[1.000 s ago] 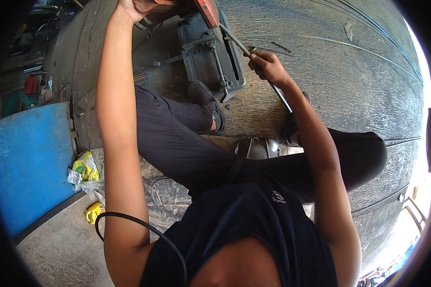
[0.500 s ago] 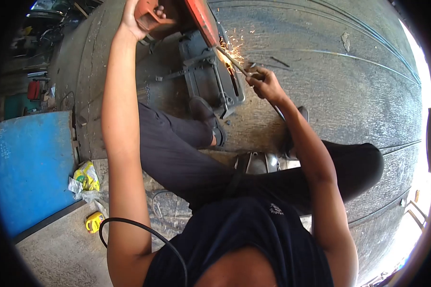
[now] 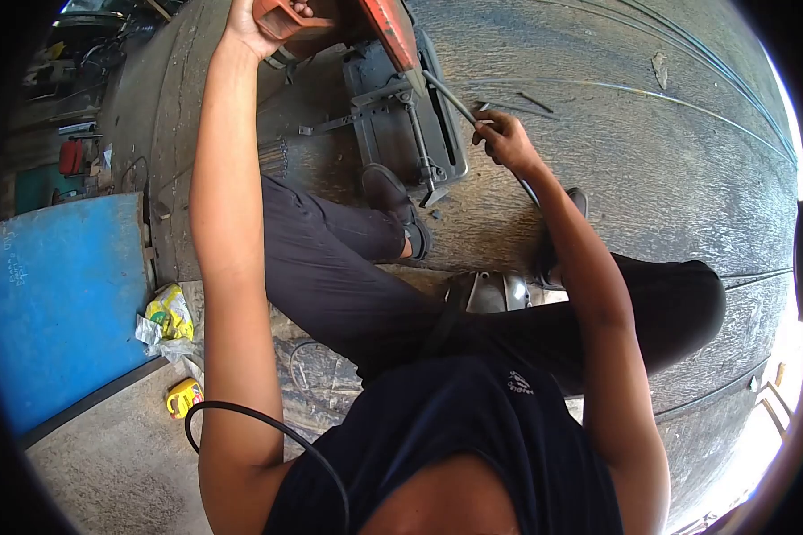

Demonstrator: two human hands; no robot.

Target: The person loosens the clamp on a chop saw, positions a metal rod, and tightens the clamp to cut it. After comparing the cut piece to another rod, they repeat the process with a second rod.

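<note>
At the top of the view, my left hand (image 3: 252, 34) is wrapped round the orange-red handle (image 3: 281, 20) of a chop saw. The saw's red blade guard (image 3: 388, 36) is lowered over its dark metal base (image 3: 393, 138). My right hand (image 3: 506, 141) grips a thin metal rod (image 3: 451, 96), fingers closed. The rod's far end reaches the saw beside the lower tip of the guard, and its other end runs back under my right forearm. No sparks show. The blade is mostly hidden by the guard.
Long thin rods (image 3: 687, 53) and a short rod piece (image 3: 535, 102) lie on the floor. To the left are a blue sheet (image 3: 62, 294), a yellow packet (image 3: 171, 312) and a yellow tape measure (image 3: 184, 398). A black cable (image 3: 268, 415) loops over my left arm. A shiny metal object (image 3: 488, 292) sits between my legs.
Sparks at the saw have stopped. The view has shifted slightly, and my right hand with the rod sits a little farther right and apart from the guard. The left hand keeps its hold.
</note>
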